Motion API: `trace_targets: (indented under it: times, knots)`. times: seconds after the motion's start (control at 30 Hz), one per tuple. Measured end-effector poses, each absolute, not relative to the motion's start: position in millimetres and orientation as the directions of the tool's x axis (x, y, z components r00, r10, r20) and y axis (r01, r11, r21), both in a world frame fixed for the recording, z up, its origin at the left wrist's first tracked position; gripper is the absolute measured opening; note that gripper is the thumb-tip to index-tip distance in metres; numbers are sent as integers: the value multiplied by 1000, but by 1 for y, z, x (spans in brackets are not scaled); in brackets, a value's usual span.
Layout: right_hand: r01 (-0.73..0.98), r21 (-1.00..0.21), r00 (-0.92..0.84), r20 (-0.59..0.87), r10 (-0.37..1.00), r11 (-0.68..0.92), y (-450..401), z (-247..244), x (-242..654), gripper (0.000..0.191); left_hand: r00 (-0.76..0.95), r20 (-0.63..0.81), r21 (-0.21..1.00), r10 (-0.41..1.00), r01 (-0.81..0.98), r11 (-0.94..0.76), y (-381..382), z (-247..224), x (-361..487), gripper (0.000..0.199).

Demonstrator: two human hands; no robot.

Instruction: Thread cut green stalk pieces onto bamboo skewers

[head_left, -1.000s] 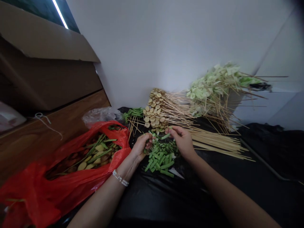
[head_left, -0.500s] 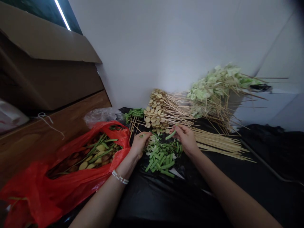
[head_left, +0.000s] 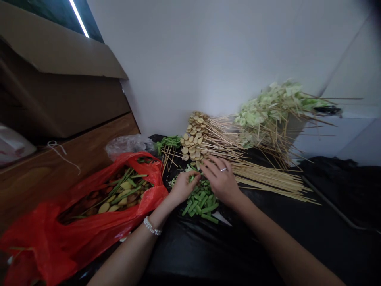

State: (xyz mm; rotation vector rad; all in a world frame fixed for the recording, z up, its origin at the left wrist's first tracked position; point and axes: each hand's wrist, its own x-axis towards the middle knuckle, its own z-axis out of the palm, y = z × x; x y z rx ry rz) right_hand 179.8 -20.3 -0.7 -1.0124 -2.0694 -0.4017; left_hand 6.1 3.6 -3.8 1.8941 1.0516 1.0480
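The cut green pieces (head_left: 203, 201) lie heaped on the black sheet (head_left: 178, 256), just nearer the person than the left hand (head_left: 183, 186), its fingertips drawn together, and the right hand (head_left: 222, 180), its fingers extended; whether either grips anything, I cannot tell. Black sheet spreads toward the person, while the red bag (head_left: 53, 234) crowds the left forearm. Sliced-potato skewers (head_left: 195, 146), bare sticks (head_left: 275, 182) and the wall (head_left: 190, 51) bound the far side.

The short, cut bean pieces (head_left: 204, 200) are fresh green against black plastic sheeting (head_left: 190, 254). The crinkled plastic bag (head_left: 56, 238) is bright red; the round vegetable slices (head_left: 195, 147) are yellowish beige, the slender wooden skewers (head_left: 268, 178) straw-coloured, the frilly cabbage leaves (head_left: 258, 108) whitish to pale green, the beaded bracelet (head_left: 152, 227) pearly white.
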Motion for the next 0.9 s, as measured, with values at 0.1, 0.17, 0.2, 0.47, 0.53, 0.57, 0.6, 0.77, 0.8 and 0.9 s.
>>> trace_targets:
  times: [0.1, 0.17, 0.2, 0.47, 0.53, 0.57, 0.6, 0.77, 0.8, 0.9]
  knots:
    - [788, 195, -544, 663, 514, 583, -23, 0, 174, 26, 342, 389, 798, 855, 339, -498, 0, -3, 7, 15]
    - [801, 249, -564, 621, 544, 544, -23, -1, 173, 22, 338, 395, 808, 854, 315, -498, -3, -2, 8, 11]
    - [805, 257, -564, 608, 559, 534, -22, -2, 173, 21, 338, 384, 823, 859, 295, -485, -4, -1, 8, 10]
    - [793, -77, -413, 661, 626, 605, -21, -9, 177, 22, 386, 324, 860, 864, 261, -439, 0, 7, 1, 19]
    - [765, -184, -347, 689, 636, 617, -21, -13, 174, 22, 354, 298, 888, 886, 237, -393, 1, 5, 1, 21]
    - [750, -236, -307, 703, 642, 618, -21, -15, 172, 22, 342, 275, 909, 898, 212, -359, 0, 3, 2, 22]
    - [735, -292, -255, 717, 649, 612, -21, -16, 170, 22, 332, 248, 931, 910, 176, -319, 0, 1, 4, 23]
    - [654, -507, -16, 733, 680, 562, -22, -14, 165, 21, 301, 149, 989, 942, -64, -136, -5, 0, 11, 31]
    - [643, -529, -16, 713, 701, 554, -22, -12, 165, 21, 295, 145, 989, 944, -82, -125, -6, 0, 12, 32]
    - [592, -605, -60, 626, 777, 533, -20, -7, 168, 18, 271, 144, 989, 952, -75, -128, -5, 3, 13, 35]
